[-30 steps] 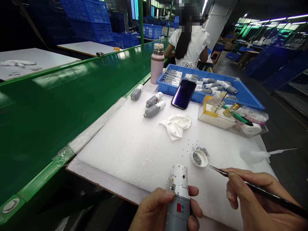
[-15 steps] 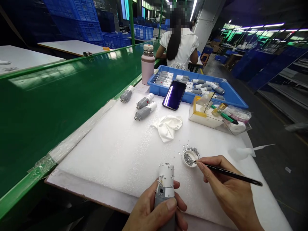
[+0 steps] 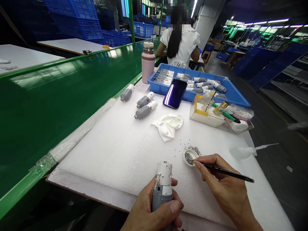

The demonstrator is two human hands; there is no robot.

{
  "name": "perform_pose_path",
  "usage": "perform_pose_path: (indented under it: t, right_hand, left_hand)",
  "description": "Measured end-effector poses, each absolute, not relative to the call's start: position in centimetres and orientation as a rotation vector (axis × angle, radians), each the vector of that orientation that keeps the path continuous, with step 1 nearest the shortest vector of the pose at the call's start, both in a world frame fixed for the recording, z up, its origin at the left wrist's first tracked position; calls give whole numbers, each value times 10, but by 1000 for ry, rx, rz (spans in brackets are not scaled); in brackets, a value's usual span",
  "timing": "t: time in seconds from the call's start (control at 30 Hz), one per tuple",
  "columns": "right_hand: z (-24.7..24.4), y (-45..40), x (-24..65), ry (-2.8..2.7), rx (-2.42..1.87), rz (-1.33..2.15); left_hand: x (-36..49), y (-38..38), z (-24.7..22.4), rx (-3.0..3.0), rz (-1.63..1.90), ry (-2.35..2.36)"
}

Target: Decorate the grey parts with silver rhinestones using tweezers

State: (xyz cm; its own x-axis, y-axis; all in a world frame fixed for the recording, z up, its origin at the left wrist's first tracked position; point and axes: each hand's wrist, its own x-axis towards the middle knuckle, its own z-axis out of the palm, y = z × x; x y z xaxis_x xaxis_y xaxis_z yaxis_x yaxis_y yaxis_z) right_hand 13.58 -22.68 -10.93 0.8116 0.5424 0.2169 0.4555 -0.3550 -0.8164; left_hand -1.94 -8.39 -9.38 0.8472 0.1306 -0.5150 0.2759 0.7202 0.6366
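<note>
My left hand (image 3: 156,208) is wrapped round the grey lower part of a grey and white cylindrical model (image 3: 164,175), which stands upright with small studs on its white top. In my right hand (image 3: 222,183) is a slim black tool (image 3: 228,173), pinched near its front end. The tool's tip is inside a small round white dish (image 3: 191,157) of tiny silver pieces. More silver pieces (image 3: 196,149) lie scattered behind the dish. A crumpled white cloth (image 3: 168,125) rests farther back on the white foam sheet (image 3: 108,144).
Three similar models, one of them at the front (image 3: 145,110), lie back left. A phone (image 3: 175,93) leans on a blue tray (image 3: 237,98) of models. Nearby are a pink bottle (image 3: 148,65), a clear box (image 3: 204,118) and a green conveyor (image 3: 60,89). A person (image 3: 180,41) sits beyond.
My left hand and its model have shifted slightly left, and the model has turned a little. My right hand has moved slightly left with the black tool, whose tip stays in the dish.
</note>
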Motion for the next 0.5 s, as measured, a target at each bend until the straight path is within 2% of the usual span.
perform_pose_path:
  t: [0.5]
  right_hand:
    - [-107, -229, 135, -738, -2000, 122]
  left_hand:
    - [-20, -86, -89, 761, -20, 626]
